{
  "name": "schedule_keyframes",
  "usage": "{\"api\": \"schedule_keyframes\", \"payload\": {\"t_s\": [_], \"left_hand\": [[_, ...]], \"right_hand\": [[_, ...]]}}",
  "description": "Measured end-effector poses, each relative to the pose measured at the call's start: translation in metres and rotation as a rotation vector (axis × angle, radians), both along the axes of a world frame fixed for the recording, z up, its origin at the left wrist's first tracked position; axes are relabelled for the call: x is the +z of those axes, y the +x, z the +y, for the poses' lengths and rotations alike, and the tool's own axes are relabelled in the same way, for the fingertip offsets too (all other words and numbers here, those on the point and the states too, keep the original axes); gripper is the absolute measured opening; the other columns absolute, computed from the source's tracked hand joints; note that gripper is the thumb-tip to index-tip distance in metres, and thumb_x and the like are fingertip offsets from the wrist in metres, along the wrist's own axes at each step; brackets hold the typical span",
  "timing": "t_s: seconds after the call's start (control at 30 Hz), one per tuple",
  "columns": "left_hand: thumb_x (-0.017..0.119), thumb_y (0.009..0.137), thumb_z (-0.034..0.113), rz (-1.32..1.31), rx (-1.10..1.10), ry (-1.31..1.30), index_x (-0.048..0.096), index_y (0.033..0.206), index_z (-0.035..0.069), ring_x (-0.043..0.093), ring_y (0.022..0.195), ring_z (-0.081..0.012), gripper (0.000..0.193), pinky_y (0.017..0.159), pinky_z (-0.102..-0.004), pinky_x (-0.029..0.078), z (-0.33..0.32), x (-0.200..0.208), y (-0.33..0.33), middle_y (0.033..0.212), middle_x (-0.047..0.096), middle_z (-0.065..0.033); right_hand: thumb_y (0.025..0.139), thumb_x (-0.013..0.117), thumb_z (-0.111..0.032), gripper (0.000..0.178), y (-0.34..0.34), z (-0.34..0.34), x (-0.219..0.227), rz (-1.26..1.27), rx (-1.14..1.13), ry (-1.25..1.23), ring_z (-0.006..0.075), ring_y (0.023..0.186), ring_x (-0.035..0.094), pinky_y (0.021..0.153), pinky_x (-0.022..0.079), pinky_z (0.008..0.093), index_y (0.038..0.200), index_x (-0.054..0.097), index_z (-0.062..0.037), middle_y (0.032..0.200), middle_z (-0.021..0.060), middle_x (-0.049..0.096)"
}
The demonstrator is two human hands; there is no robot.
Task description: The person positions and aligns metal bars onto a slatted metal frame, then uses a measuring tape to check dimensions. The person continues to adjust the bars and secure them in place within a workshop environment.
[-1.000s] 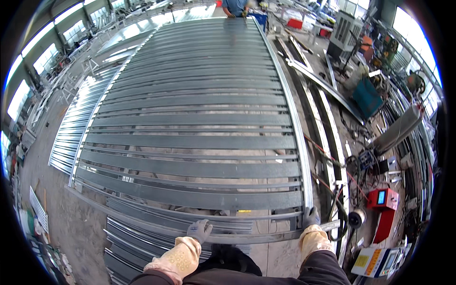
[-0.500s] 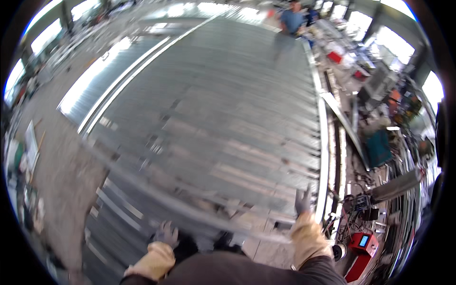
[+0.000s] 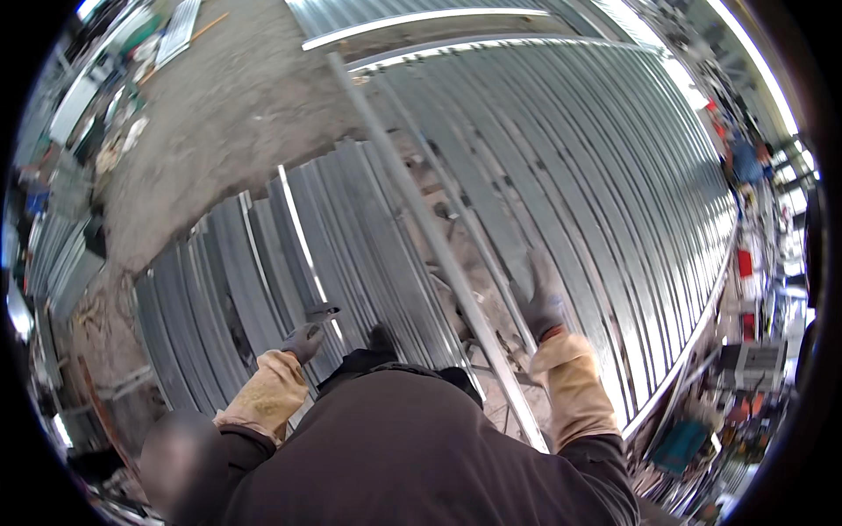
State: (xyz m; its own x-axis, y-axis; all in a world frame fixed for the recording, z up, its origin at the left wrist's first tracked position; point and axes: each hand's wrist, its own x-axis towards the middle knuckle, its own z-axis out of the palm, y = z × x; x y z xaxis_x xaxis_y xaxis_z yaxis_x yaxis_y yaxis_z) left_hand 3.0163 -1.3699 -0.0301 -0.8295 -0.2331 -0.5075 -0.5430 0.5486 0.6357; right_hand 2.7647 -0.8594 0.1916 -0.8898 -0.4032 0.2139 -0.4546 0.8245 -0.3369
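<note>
My left hand [image 3: 304,342], in a grey glove with a tan cuff, is over the dark grey metal channels [image 3: 259,237] in front of me. Its fingers are curled by a small dark piece [image 3: 324,312] whose kind I cannot make out. Fingers stretched out, my right hand [image 3: 541,291] is in a grey glove too. It is over the near strips of the large slatted metal panel [image 3: 596,175], holding nothing. Between my hands a long metal bar [image 3: 430,223] runs away from me at a slant.
At the far left lies concrete floor [image 3: 237,114]. Another metal panel [image 3: 412,12] lies beyond it. A person [image 3: 746,162] stands at the far right edge of the slatted panel. A teal bin [image 3: 680,445] and clutter are at lower right.
My view has swung left, so the slatted panel now lies to the right and the dark channels fill the left middle. My left hand has closed by a small dark piece. My right hand remains open.
</note>
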Motion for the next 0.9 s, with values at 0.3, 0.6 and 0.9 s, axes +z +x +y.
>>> {"api": "schedule_keyframes", "payload": {"t_s": [0.3, 0.6, 0.9], "left_hand": [[0.062, 0.090, 0.046, -0.565, 0.247, -0.181, 0.075, 0.110, 0.008, 0.073, 0.094, -0.0314, 0.045, 0.089, -0.0428, 0.054, -0.092, 0.005, 0.144, 0.090, 0.075, -0.0154], [0.061, 0.092, 0.041, -0.494, 0.246, -0.052, 0.070, 0.122, 0.007, 0.068, 0.111, -0.0419, 0.046, 0.090, -0.0470, 0.053, -0.119, 0.082, -0.088, 0.111, 0.073, -0.0232], [0.061, 0.096, 0.036, -0.076, 0.517, 0.021, 0.066, 0.124, 0.000, 0.067, 0.113, -0.0286, 0.046, 0.095, -0.0406, 0.050, -0.240, 0.050, -0.164, 0.116, 0.072, -0.0187]], "right_hand": [[0.088, 0.064, -0.040, 0.094, 0.087, -0.051, -0.195, -0.548, -0.364, 0.212, 0.0511, 0.140, 0.038, 0.116, 0.031, 0.0593, 0.161, 0.016, -0.0045, 0.153, 0.0325, 0.037], [0.088, 0.065, -0.034, 0.094, 0.054, -0.056, -0.165, -0.936, -0.392, 0.389, 0.0471, 0.134, 0.048, 0.110, 0.041, 0.0529, 0.161, 0.016, -0.0015, 0.150, 0.0304, 0.043], [0.095, 0.058, -0.054, 0.070, -0.257, -0.243, -0.095, -1.221, 0.015, 0.154, 0.0316, 0.132, 0.058, 0.111, 0.044, 0.0398, 0.141, 0.056, -0.0020, 0.141, 0.0226, 0.060]]}}
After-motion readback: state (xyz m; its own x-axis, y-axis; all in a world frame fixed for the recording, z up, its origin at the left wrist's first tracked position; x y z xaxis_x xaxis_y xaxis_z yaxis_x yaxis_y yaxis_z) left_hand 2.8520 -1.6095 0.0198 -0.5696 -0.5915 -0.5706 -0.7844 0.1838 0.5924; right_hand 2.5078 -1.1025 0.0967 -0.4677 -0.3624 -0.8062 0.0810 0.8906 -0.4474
